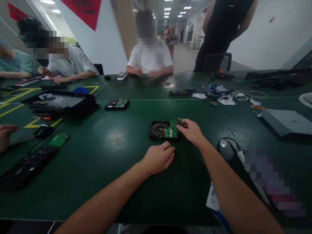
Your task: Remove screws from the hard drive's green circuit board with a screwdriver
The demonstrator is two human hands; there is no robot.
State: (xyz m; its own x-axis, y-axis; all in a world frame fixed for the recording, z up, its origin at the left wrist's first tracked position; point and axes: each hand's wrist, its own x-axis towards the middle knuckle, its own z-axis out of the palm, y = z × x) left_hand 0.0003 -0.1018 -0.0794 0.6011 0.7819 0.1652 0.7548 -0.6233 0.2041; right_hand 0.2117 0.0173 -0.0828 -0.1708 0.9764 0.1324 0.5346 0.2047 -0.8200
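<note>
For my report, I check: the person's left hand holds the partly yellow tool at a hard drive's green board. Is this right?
No: in the head view, the right hand, not the left hand, holds the partly yellow tool at the green board of the hard drive.

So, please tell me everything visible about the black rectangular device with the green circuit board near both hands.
The black rectangular device lies flat on the dark green table and looks metallic. A green circuit board with a white patch covers part of its right side. The right hand holds a yellow-and-black tool there; contact is unclear. The left hand is nearer the camera.
</note>
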